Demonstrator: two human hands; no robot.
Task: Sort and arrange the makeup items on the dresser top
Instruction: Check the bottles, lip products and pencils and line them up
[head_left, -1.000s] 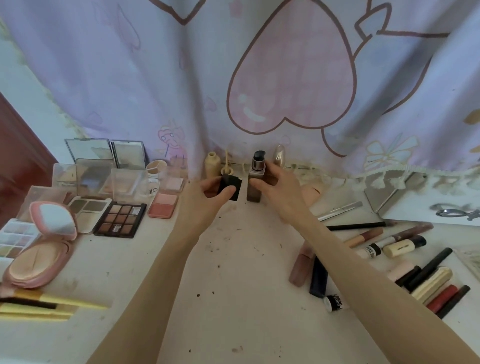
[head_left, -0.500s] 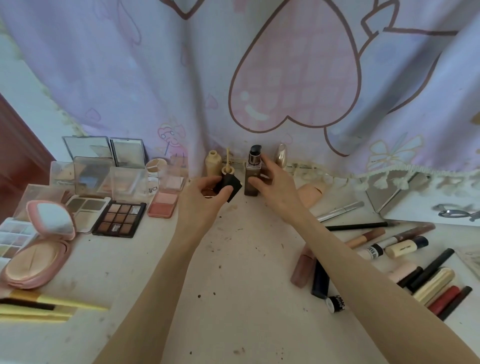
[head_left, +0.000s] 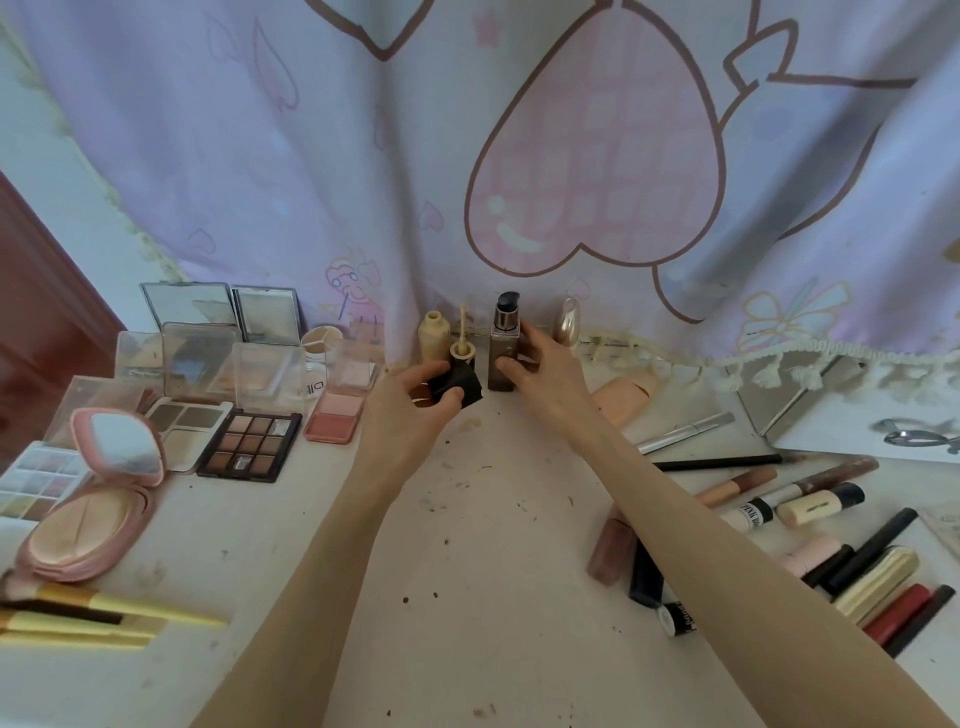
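Left hand (head_left: 415, 410) pinched black cap (head_left: 457, 387), tilted, applicator wand pointing up. Right hand (head_left: 540, 374) grasped upright pump bottle (head_left: 503, 358) at bench (head_left: 493, 545) rear. Open beige bottle (head_left: 434, 335) stood upright just behind-left of left grip; left hand nearer.

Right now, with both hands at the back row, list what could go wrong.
1. The left hand grips a tilted black cap whose wet wand points up beside the cream bottle; it could smear something.
2. The right hand holds the tall pump bottle; a nudge might topple it.
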